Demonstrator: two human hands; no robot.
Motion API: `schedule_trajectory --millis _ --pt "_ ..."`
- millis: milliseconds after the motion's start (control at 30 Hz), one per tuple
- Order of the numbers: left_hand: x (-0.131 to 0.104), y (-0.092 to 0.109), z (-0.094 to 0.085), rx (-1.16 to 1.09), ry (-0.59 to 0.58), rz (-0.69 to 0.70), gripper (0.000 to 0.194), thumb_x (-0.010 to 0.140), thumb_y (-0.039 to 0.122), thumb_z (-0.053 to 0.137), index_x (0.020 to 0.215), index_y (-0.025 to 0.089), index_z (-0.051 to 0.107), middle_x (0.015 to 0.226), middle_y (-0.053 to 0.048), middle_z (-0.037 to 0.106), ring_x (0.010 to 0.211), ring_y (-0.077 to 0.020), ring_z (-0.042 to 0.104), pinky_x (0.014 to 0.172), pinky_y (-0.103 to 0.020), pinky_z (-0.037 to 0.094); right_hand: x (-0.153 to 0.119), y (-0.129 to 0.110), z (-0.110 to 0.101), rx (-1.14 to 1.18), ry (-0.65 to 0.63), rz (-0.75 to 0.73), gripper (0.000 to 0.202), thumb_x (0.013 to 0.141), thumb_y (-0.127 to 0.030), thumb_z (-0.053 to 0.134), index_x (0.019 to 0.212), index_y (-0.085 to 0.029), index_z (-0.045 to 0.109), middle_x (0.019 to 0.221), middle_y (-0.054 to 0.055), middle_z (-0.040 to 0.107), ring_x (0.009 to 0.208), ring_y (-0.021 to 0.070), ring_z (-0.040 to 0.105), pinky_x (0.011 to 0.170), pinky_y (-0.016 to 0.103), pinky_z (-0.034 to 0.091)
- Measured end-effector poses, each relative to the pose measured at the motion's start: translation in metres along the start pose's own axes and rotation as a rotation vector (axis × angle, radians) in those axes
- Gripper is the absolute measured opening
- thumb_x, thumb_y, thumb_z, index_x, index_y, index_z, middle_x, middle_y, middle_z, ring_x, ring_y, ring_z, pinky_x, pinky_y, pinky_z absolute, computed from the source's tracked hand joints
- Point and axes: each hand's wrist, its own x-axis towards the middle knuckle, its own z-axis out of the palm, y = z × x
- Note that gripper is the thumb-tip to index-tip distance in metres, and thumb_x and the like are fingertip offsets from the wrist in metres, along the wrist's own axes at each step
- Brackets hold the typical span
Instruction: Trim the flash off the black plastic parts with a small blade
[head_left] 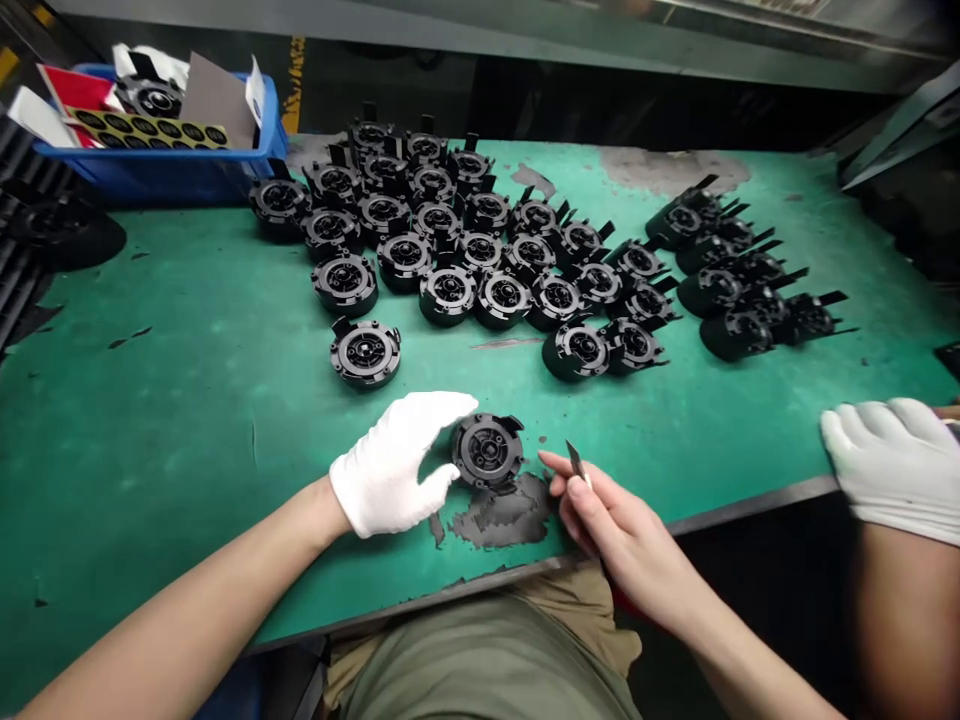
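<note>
My left hand, in a white glove, grips a round black plastic part from its left side, fingers behind and thumb in front. The part sits near the table's front edge with its ribbed, ringed face up. Just to its right, my bare right hand pinches a small knife between thumb and fingers. Its dark pointed blade points up and away from me, apart from the part. Most of the knife's handle is hidden in the hand. A similar black part stands alone beyond my left hand.
Many like black parts crowd the middle of the green table. Another cluster stands to the right, some with upright tabs. A blue bin holds sticker sheets and a part. At right rests another person's gloved hand.
</note>
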Motion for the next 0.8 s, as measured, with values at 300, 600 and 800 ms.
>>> schedule_trajectory --millis 300,600,800 --pt "0.014 0.0 0.006 0.063 0.087 0.193 0.067 0.085 0.064 0.08 0.132 0.019 0.061 0.133 -0.018 0.072 0.122 -0.0329 0.072 0.103 -0.049 0.059 0.022 -0.006 -0.035 -0.646 0.0 -0.578 0.044 0.112 -0.035 0.045 0.154 -0.025 0.055 0.1 0.005 0.06 0.087 0.0174 0.063 0.08 0.03 0.055" --pt "0.011 0.0 0.004 -0.028 0.128 0.103 0.053 0.086 0.046 0.086 0.127 0.021 0.064 0.124 -0.014 0.076 0.117 -0.0294 0.074 0.102 -0.047 0.06 0.029 -0.008 -0.026 -0.738 -0.015 -0.72 0.032 0.11 -0.026 0.05 0.142 -0.022 0.055 0.107 0.007 0.069 0.091 0.0199 0.069 0.079 0.032 0.056" --pt "0.008 -0.002 0.007 -0.057 0.193 0.072 0.041 0.095 0.028 0.079 0.131 0.021 0.063 0.129 -0.012 0.075 0.122 -0.0249 0.073 0.106 -0.041 0.061 0.042 -0.016 -0.027 -0.928 0.048 -0.845 0.03 0.111 -0.024 0.048 0.137 -0.016 0.058 0.098 0.007 0.068 0.081 0.0182 0.067 0.067 0.029 0.052"
